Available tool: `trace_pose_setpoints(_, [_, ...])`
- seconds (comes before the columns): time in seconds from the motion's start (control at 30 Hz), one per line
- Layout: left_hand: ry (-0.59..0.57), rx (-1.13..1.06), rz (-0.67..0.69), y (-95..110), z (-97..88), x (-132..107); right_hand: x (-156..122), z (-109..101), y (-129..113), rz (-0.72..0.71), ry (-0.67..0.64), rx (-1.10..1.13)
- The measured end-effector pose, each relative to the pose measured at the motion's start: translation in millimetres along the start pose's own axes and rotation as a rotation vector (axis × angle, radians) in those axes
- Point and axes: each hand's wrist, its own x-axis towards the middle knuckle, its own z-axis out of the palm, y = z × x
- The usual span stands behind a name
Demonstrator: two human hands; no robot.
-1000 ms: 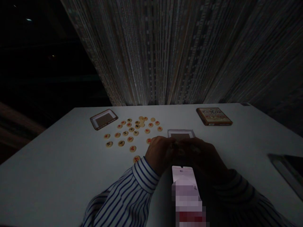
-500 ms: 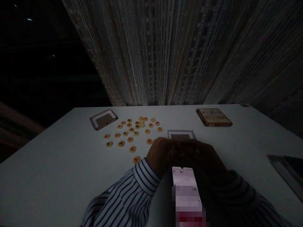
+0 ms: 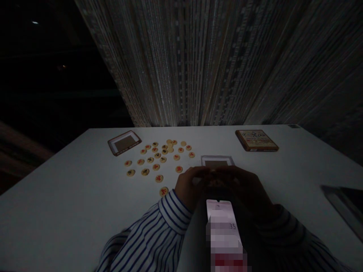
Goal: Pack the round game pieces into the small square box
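Note:
My left hand (image 3: pixel 190 186) and my right hand (image 3: pixel 249 188) meet over the table with fingers bent inwards. Between the fingertips shows the small pale edge of a Chinese chess piece (image 3: pixel 213 171). Deep shadow hides most of what lies between my palms, where more dim, roundish shapes show. Just beyond my fingers is an open tray-like box half (image 3: pixel 204 160) with a brown inside. Left of my hands several round wooden Chinese chess pieces (image 3: pixel 159 178) with red or black characters lie scattered, a few of them blank side up or stacked.
A lit phone (image 3: pixel 222 217) lies below my hands, partly blurred out. Another open box half (image 3: pixel 112 146) stands at the far left of the white table (image 3: pixel 70 196). A closed printed box (image 3: pixel 256 140) sits at the far right. A dark-framed object (image 3: pixel 344 204) is at the right edge.
My fingers have shifted slightly and opened a gap between the palms, and a pale edge now shows at the fingertips. The phone's digits changed. The scattered pieces have not moved.

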Motion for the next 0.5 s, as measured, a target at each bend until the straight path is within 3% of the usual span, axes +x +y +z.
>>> trace_pose_setpoints(0.23, [0.009, -0.225, -0.192, 3.5, 1.0, 5.4, -1.5, 0.5, 1.4, -0.008, -0.013, 0.047])
trace_pose_setpoints(0.5, [0.027, -0.328, -0.256, 3.6, 2.0, 6.7, -1.9, -0.7, 4.3, -0.039, -0.056, 0.002])
